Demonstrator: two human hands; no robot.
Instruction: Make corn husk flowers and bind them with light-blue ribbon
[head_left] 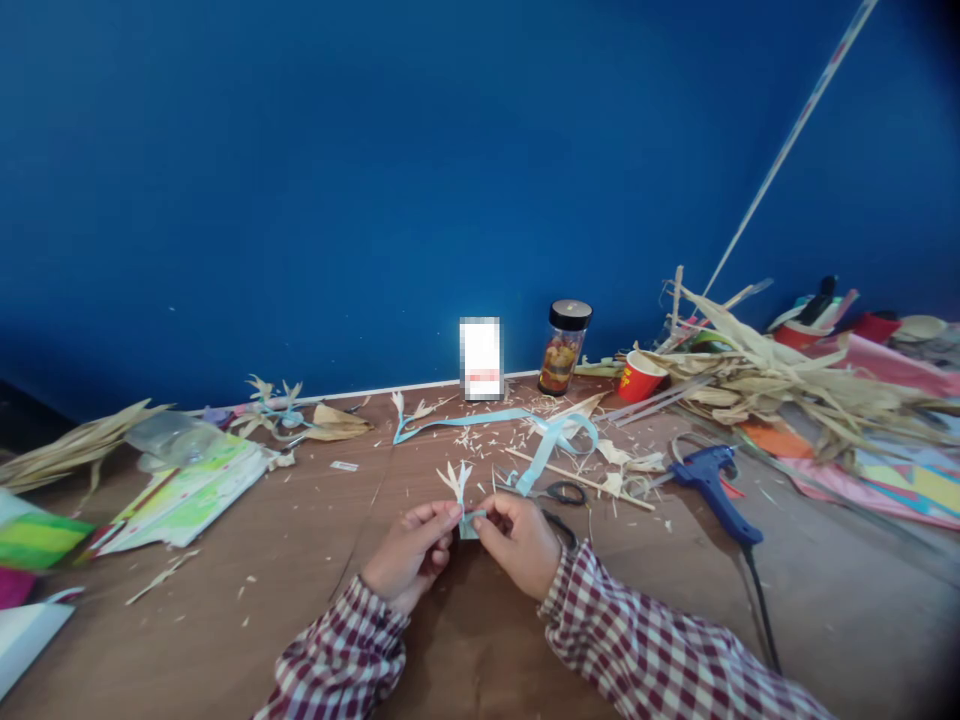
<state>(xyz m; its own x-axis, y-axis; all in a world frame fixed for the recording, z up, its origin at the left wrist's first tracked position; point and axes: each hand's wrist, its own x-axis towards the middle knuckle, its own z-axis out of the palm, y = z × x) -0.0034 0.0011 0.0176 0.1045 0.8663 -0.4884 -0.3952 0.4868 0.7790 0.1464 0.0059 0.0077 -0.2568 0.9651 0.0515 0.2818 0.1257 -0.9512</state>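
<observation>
Between the thumb and fingers of my left hand [412, 550] is the stem of a small husk flower [457, 482], its pale pointed petals spread upward. My right hand [521, 540] pinches a light blue ribbon [471, 526] against that stem, just below the petals. Both hands are close together over the front middle of the table. Behind my right hand lies a pair of scissors [567, 492] with black handles, partly covered. A longer light blue ribbon [551, 447] curls across the table beyond; whether it joins the piece in my fingers I cannot tell.
A blue glue gun [712, 490] lies at right, its cord running forward. Dried corn husks [739, 375] are heaped behind it, near a red paper cup [640, 376]. A lidded jar [564, 348] stands by the blue wall. Colourful packets [187, 495] and more husks [90, 440] lie left.
</observation>
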